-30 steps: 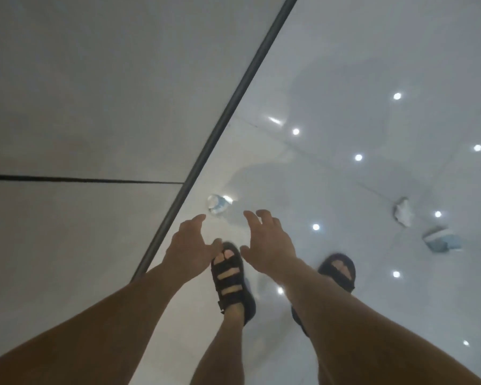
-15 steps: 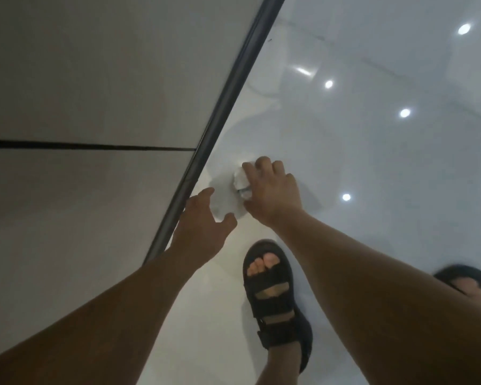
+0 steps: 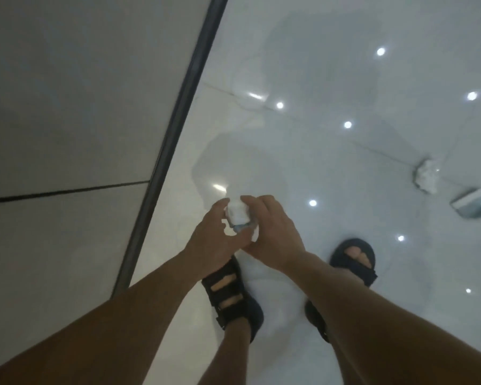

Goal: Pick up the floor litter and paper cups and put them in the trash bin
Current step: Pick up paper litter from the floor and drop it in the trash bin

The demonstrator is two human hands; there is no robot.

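While glossy floor [image 3: 345, 168] spreads right of the dark wall strip [image 3: 178, 112], left hand [image 3: 214, 237] and right hand [image 3: 272, 232] curl fingers [image 3: 258, 200] round seemingly a crumpled paper cup [image 3: 239, 215]

a white paper cup [image 3: 239, 218] (bluish at one end) is held mid-scene; at right, a crumpled wad [image 3: 426, 176] and a fallen cup [image 3: 472, 205] lie side by side.

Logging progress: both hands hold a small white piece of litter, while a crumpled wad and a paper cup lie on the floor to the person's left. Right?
Not left: the head view shows the crumpled wad and paper cup on the floor to the person's right. The left hand and right hand do hold the small white litter.
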